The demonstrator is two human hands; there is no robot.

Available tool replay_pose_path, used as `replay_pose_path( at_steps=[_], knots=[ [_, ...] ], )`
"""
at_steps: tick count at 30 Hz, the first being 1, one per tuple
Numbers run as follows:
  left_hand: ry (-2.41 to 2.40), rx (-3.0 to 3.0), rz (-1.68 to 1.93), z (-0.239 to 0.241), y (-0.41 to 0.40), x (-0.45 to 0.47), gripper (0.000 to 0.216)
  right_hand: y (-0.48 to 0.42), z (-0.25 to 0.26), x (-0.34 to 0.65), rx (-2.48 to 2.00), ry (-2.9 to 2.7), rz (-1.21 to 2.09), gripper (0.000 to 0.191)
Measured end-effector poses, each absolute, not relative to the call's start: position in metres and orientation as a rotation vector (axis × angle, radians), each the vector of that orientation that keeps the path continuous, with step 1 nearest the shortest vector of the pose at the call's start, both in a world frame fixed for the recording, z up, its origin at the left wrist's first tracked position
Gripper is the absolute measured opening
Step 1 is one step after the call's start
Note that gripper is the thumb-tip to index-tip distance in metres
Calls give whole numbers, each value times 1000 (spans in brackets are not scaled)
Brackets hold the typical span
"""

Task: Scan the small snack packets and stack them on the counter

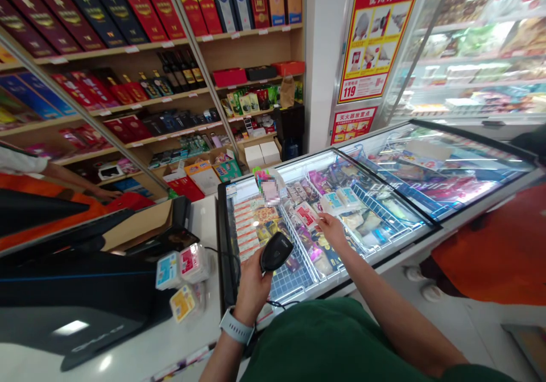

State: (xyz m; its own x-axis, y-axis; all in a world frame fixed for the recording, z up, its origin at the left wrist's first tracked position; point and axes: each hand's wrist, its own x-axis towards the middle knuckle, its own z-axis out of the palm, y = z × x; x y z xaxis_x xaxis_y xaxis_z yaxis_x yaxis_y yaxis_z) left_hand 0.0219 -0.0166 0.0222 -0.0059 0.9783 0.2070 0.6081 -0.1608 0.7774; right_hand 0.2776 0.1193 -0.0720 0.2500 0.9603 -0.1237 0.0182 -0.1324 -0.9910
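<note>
A black barcode scanner [277, 251] is in my left hand [251, 284], its fingers wrapped round the handle. My right hand [333, 231] pinches the right edge of a plastic tub with a red-and-white label [306, 216], over the freezer's glass top [367, 183]. Just beyond it are two blue-labelled tubs [333, 203]. A pink package, partly blurred out [269, 190], is near the freezer's far left corner. To my left, a red-labelled tub [190, 261], a blue-labelled tub [168, 269] and a yellow-labelled tub [184, 303] sit on the white counter [140, 345].
At left stands a dark checkout machine [98, 308], with an open cardboard box [136, 225] behind it. A person's arm [77, 180] reaches in there. Another person in orange [495, 245] is at right. Shelves of boxed bottles [115, 12] line the back wall.
</note>
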Motion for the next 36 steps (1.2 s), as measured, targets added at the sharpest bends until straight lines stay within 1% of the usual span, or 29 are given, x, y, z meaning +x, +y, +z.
replay_pose_path(
  at_steps=[7, 16, 20, 28, 36],
  knots=[
    [1612, 1801, 1003, 24, -17, 23, 50, 124, -84, 282, -1416, -1011, 1074, 24],
    [1595, 1820, 1008, 29, -15, 24, 51, 123, -69, 279, -1391, -875, 1126, 21],
    [1595, 1818, 1002, 30, -13, 24, 50, 122, -66, 277, -1405, -921, 1098, 19],
    [1616, 1828, 1005, 24, -11, 22, 47, 123, -70, 279, -1396, -959, 1103, 19],
    [1596, 1824, 980, 30, -10, 22, 47, 125, -74, 278, -1440, -1017, 1087, 22]
  ],
)
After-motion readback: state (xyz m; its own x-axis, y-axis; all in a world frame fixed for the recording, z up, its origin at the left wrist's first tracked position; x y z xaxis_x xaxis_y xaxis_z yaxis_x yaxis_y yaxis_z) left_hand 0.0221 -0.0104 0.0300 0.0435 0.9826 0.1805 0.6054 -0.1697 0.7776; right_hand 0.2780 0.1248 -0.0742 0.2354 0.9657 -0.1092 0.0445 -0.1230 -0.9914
